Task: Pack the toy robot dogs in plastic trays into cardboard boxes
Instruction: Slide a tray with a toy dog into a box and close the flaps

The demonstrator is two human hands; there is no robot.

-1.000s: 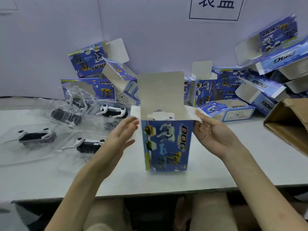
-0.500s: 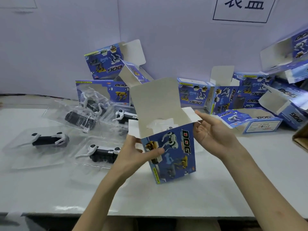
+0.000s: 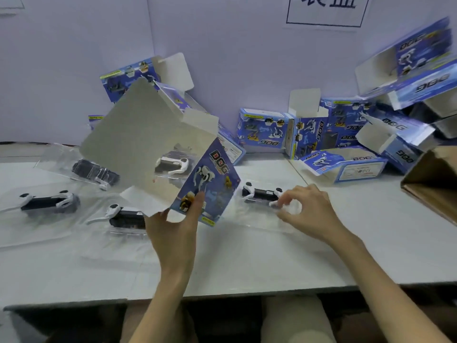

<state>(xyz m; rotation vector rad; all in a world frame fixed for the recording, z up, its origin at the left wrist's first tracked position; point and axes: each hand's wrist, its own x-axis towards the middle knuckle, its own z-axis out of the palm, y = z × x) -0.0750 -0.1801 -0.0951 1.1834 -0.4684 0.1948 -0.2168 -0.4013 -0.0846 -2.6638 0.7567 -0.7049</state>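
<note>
My left hand (image 3: 173,233) grips the tilted blue cardboard box (image 3: 212,179); my right hand (image 3: 310,212) pinches the clear plastic tray (image 3: 249,212), edges barely visible

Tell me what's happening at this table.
A person is packing toy robot dogs. Their left hand grips an open blue box, tilted with its flaps up, while the right hand pinches a trayed robot dog lying on the table just right of it. That dog is not yet in the box. More trayed dogs lie to the left, and other blue boxes are piled along the wall.
</note>
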